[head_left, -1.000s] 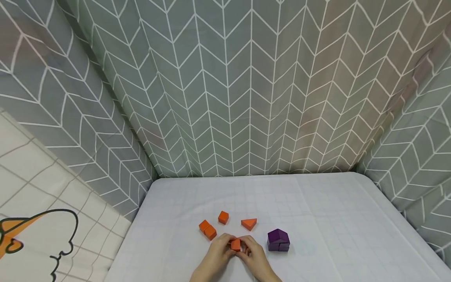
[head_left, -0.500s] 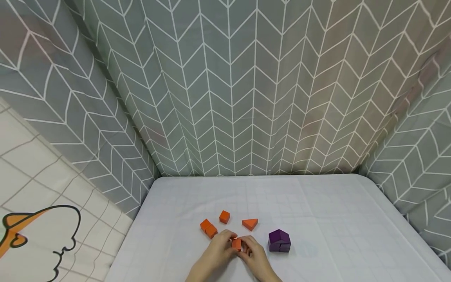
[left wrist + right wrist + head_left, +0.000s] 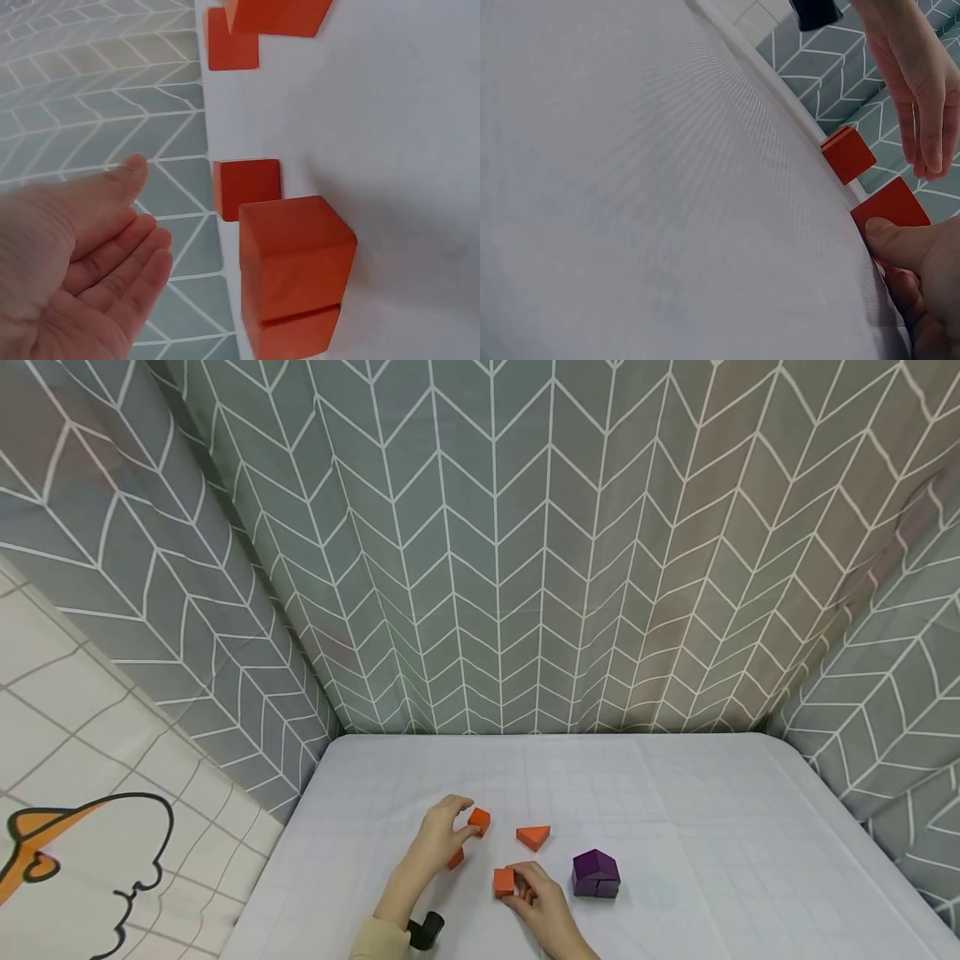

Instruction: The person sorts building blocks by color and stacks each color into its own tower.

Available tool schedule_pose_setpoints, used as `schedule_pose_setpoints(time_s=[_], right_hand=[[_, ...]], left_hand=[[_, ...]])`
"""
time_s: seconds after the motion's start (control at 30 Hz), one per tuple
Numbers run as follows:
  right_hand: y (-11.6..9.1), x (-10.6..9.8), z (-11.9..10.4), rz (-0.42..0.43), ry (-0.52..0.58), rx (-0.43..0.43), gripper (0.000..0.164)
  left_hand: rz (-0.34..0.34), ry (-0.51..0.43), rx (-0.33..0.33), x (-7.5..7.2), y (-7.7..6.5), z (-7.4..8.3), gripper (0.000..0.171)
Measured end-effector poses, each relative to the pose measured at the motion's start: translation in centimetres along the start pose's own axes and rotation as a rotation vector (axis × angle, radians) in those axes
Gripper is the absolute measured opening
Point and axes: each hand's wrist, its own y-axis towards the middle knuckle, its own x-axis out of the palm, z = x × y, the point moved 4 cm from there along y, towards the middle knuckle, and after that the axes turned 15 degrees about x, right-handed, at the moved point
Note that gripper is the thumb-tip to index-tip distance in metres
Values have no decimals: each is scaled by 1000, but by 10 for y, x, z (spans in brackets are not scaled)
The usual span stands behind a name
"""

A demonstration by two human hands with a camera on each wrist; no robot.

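My left hand (image 3: 441,833) reaches out with thumb and fingers apart around an orange cube (image 3: 478,821); the left wrist view shows nothing gripped by the hand (image 3: 97,262). Under that hand, a pair of orange blocks (image 3: 455,858) is mostly covered in the head view, but the pair (image 3: 296,270) stands large in the left wrist view. My right hand (image 3: 543,902) pinches another orange block (image 3: 504,882) low at the table; its thumb lies against the block (image 3: 892,201) in the right wrist view. An orange triangular block (image 3: 533,837) lies beyond.
Right of my right hand stands a purple house-shaped group of blocks (image 3: 596,874). A white cloth covers the table (image 3: 712,827). Patterned grey curtains (image 3: 525,568) enclose its back and sides. A black device (image 3: 426,931) sits at my left wrist.
My left hand has let go of the orange block that both hands held and moved forward and left to the far cube. My right hand keeps its hold in nearly the same place.
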Motion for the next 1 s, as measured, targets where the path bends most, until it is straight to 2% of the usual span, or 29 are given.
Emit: schedule_pose_setpoints(time_s=[0.13, 0.4, 0.57, 0.7, 0.87, 1.0], right_hand=[[1, 1, 2, -24, 20, 28, 37], [1, 3, 1, -27, 48, 1, 35], [1, 5, 2, -44, 50, 4, 34], [1, 4, 3, -24, 42, -33, 32], [0, 2, 2, -12, 42, -53, 32], [1, -1, 1, -6, 40, -51, 32]], left_hand=[[-80, -4, -58, 10, 9, -11, 37], [-194, -14, -38, 28, 15, -24, 40], [-212, -19, -42, 35, 13, -30, 38], [-217, -34, -63, 40, 10, -34, 35], [-200, -32, -90, 46, 6, -38, 36], [-184, -24, -86, 49, 8, -40, 37]])
